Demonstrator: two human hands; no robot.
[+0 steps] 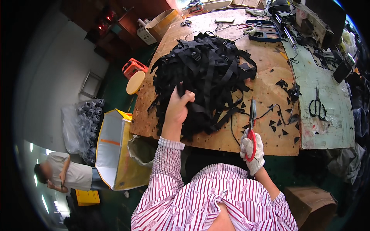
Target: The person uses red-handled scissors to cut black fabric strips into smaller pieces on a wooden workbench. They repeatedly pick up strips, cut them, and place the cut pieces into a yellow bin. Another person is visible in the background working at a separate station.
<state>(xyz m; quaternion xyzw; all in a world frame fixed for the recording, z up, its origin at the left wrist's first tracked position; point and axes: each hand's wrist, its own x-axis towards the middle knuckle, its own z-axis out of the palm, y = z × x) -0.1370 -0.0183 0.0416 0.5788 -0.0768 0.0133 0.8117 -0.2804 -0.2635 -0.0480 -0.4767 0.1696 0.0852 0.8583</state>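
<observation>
Left hand (pixel 177 109) clenched on black webbing strap (pixel 180 90), within strap pile (pixel 210 65) by worktop's (pixel 269 134) left edge. Gloved right hand (pixel 253 152) grips red-handled scissors (pixel 252 125), long axis toward far edge; pile lies left of them, left hand nearer.

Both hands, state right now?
Left hand: closed, holding black strap at the heap.
Right hand: gloved, closed around red-handled scissors.

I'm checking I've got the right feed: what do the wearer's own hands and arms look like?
The left hand is bare; the right hand wears a whitish glove. Both sleeves are white with dark red stripes, and the left cuff has a fine pattern.
</observation>
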